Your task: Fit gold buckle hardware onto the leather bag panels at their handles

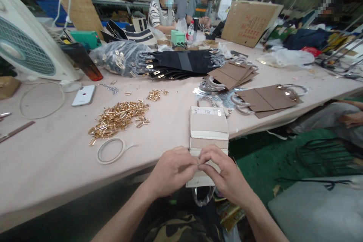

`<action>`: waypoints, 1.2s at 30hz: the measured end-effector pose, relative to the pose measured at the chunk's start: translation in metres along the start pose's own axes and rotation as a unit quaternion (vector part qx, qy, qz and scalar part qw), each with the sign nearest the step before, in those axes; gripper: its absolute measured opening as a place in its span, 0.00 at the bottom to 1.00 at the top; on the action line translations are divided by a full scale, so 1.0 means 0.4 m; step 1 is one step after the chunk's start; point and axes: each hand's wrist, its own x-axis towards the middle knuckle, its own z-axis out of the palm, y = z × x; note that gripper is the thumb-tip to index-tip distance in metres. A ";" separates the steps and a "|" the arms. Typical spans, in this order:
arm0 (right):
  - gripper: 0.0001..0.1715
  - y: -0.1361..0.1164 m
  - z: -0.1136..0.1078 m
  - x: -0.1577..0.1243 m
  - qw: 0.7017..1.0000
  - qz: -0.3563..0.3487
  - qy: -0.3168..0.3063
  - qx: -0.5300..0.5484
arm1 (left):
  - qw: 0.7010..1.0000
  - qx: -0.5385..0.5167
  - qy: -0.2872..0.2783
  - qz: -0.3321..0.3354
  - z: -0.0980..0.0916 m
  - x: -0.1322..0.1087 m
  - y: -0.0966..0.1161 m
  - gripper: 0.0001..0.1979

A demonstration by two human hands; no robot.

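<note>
Over the table's front edge lies a light beige bag panel (208, 123), its upper part flat on the table and its lower part overhanging. Metal fittings show along its far end. A plastic-wrapped handle (203, 196) loops out at the near end. Above the lower part, my left hand (174, 166) and my right hand (221, 168) meet fingertip to fingertip, both pinched closed. Whatever is between the fingertips is too small to make out. Left of the hands are a roll of narrow white tape (110, 151) and a heap of gold metal fittings (119, 119).
Brown bag pieces with wrapped handles (270, 100) lie at the right, and black bag pieces (181, 64) are stacked behind. A white phone (84, 95), a dark bottle (82, 60) and a fan (25, 41) stand left. Two people work across the table beside a cardboard box (249, 22).
</note>
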 end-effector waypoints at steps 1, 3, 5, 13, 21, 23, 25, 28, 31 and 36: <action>0.05 0.000 0.001 0.000 1.000 -0.002 0.000 0.004 | 0.999 -0.047 0.012 -0.025 0.007 -0.001 -0.001 0.12; 0.05 0.002 0.007 -0.001 1.000 -0.009 0.009 0.008 | 0.984 -0.149 0.031 -0.088 0.026 -0.003 -0.006 0.12; 0.06 0.003 0.017 -0.007 0.999 -0.022 0.027 0.005 | 0.953 -0.249 0.052 -0.161 0.047 -0.001 -0.018 0.14; 0.05 0.046 -0.033 -0.035 0.999 -0.024 0.019 0.035 | 0.873 -0.377 0.116 -0.287 0.072 0.021 -0.092 0.21; 0.14 0.313 -0.320 0.152 0.970 0.066 0.223 -0.077 | 0.904 -0.295 0.070 -0.302 0.093 0.043 -0.147 0.30; 0.16 0.366 -0.347 0.208 0.977 0.080 0.180 -0.077 | 0.904 -0.294 0.071 -0.303 0.099 0.049 -0.152 0.30; 0.17 0.406 -0.352 0.250 0.985 0.097 0.128 -0.069 | 0.901 -0.298 0.075 -0.307 0.102 0.053 -0.155 0.31; 0.16 0.450 -0.344 0.288 0.989 0.114 0.073 -0.063 | 0.898 -0.305 0.081 -0.307 0.105 0.054 -0.162 0.32; 0.16 0.482 -0.336 0.302 0.989 0.120 0.057 -0.066 | 0.893 -0.320 0.090 -0.304 0.107 0.052 -0.171 0.31; 0.14 0.514 -0.330 0.301 0.989 0.106 0.067 -0.081 | 0.891 -0.323 0.091 -0.305 0.106 0.051 -0.178 0.31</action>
